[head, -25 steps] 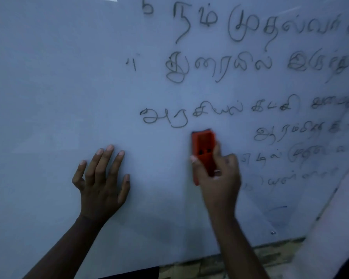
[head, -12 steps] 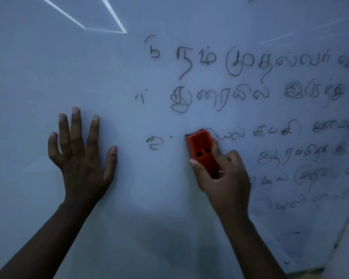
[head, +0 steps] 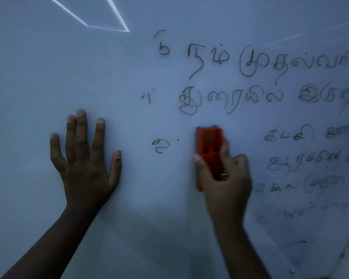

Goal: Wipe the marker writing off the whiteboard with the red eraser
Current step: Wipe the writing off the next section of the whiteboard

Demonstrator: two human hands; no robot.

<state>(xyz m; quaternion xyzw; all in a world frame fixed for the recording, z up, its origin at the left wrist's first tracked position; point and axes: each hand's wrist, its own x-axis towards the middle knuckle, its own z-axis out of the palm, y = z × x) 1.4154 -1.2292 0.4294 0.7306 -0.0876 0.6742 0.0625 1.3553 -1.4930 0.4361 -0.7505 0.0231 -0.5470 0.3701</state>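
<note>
Eraser (head: 209,150) gripped by right hand (head: 225,178), pressed on whiteboard (head: 38,77) mid third line; word cleared since half-second ago, left fragment (head: 158,146) remaining; left hand (head: 85,158) flat, fingers spread; most writing (head: 260,63) untouched.

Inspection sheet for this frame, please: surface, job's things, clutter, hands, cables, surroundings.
Surface: whiteboard, upright, bare on its left part, with bright reflected lines at the top.
Job's things: red eraser against the board on the third line of marker writing; a leftover stroke lies to its left, and several lines of writing remain above and to its right.
Clutter: nothing seen.
Hands: left hand flat on the board, fingers spread; right hand grips the eraser's lower part.
Cables: nothing seen.
Surroundings: a small screw at the board's lower right; the rest is dim.
</note>
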